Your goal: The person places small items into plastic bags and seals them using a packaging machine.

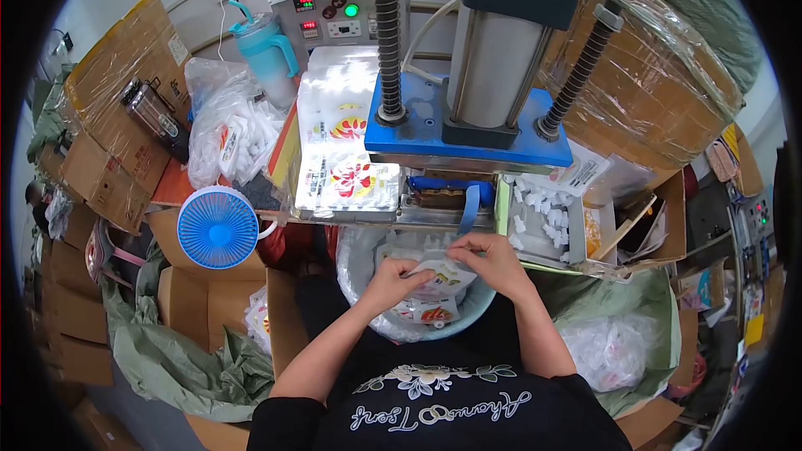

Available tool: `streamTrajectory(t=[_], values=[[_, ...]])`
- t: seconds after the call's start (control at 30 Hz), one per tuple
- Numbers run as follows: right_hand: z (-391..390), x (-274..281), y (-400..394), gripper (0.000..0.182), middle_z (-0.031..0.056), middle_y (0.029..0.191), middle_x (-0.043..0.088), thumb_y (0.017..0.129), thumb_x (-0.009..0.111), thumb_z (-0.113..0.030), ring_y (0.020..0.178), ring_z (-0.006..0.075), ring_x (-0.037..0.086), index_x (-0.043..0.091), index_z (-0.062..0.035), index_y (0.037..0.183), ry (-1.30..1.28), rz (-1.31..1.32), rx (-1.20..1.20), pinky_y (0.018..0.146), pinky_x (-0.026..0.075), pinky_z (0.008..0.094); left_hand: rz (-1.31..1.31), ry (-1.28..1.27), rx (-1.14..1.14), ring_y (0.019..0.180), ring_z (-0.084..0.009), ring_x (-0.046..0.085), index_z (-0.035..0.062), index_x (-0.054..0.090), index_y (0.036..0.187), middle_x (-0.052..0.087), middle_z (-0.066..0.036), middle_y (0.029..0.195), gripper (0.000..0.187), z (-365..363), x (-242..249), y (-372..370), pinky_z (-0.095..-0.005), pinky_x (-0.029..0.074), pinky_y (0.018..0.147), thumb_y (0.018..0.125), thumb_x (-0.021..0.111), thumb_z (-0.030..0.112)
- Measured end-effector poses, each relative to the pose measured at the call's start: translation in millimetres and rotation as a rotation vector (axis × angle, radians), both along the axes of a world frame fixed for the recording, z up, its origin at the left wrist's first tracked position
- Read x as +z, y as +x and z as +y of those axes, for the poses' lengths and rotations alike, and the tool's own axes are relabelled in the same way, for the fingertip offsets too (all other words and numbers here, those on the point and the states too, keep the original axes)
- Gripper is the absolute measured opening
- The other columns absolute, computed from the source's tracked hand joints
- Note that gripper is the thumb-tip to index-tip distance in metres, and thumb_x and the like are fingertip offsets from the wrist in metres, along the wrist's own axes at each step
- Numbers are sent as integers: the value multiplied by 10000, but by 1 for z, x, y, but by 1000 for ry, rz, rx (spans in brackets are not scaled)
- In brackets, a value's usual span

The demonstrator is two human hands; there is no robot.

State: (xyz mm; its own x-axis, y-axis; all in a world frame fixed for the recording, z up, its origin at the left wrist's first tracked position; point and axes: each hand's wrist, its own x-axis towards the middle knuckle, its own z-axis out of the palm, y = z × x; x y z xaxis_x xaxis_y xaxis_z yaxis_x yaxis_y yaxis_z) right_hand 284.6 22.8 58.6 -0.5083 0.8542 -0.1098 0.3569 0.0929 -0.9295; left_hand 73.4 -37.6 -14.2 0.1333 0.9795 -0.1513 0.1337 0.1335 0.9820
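A printed plastic pouch (448, 278), white with a coloured design, is held over a tub lined with clear plastic. My left hand (396, 286) pinches its left side between thumb and fingers. At the pouch's upper right edge, the fingers of my right hand (494, 266) are closed in a pinch; anything small between the fingertips is hidden. Below both hands the light-blue tub (468, 317) sits at my lap. More printed pouches (434, 311) lie inside it.
Ahead stands a press with a blue plate (468, 129). Flat printed pouches (347, 175) are stacked left of it. White plastic spouts (547, 217) fill a box on the right. A blue fan (219, 227) stands left, above an open carton (209, 301). Bagged items (614, 351) lie at lower right.
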Motion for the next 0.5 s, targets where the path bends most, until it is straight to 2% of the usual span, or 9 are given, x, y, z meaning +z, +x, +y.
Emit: streamTrajectory(t=[0.07,0.1,0.13,0.2,0.23,0.27,0.33,0.4,0.5], values=[[-1,0,-2,285,111,955,694,831,706,-146,863,154,644,665,-19,1083,72,42,-100,756,498,270,-25,-60,-39,697,-43,584,-31,718,915,689,-34,754,237,2,-2,6,-218,466,615,859,715,199],[0,0,-3,322,123,1064,675,840,698,-157,941,192,644,643,-16,1124,87,145,-168,784,500,301,-85,-74,18,708,-49,592,-30,718,907,692,-39,764,242,8,4,11,-220,476,628,867,709,208],[3,1,-2,322,123,1064,675,840,698,-157,941,192,644,643,-16,1124,90,144,-169,784,500,301,-146,-86,75,719,-56,600,-30,718,898,695,-45,773,249,15,9,14,-222,485,641,875,702,218],[13,0,5,307,120,1083,660,864,668,-105,969,174,623,625,-23,1157,492,118,-423,788,505,287,-125,-90,115,695,-68,600,-41,713,883,696,-57,773,281,29,20,20,-247,476,594,872,695,240],[16,1,14,307,120,1083,660,864,668,-105,969,174,623,625,-23,1157,496,115,-420,788,505,287,-300,-140,172,707,-91,619,-52,703,910,698,-78,813,272,32,32,25,-259,489,596,872,693,217],[19,1,28,325,127,1100,648,846,679,-104,966,201,625,625,-22,1156,507,-35,-458,788,507,302,-477,-190,227,718,-115,637,-64,692,936,701,-99,852,266,36,40,29,-272,503,599,872,690,194],[23,4,53,343,134,1116,637,827,690,-103,964,228,627,626,-21,1154,523,-190,-493,788,508,318,-538,-202,236,742,-164,666,-87,663,993,693,-136,913,272,46,38,30,-301,533,614,866,690,152],[18,3,73,387,131,1086,620,779,707,-102,890,270,628,630,-29,1151,588,-559,-351,765,504,355,-662,-308,272,748,-170,671,-92,656,992,690,-138,910,266,52,44,32,-306,543,627,862,694,136],[12,-6,74,382,141,1011,584,753,696,-90,821,299,616,635,-36,1126,549,-582,-330,725,492,390,-663,-308,322,749,-190,679,-110,642,993,687,-155,914,293,57,47,31,-309,553,640,870,686,152]])
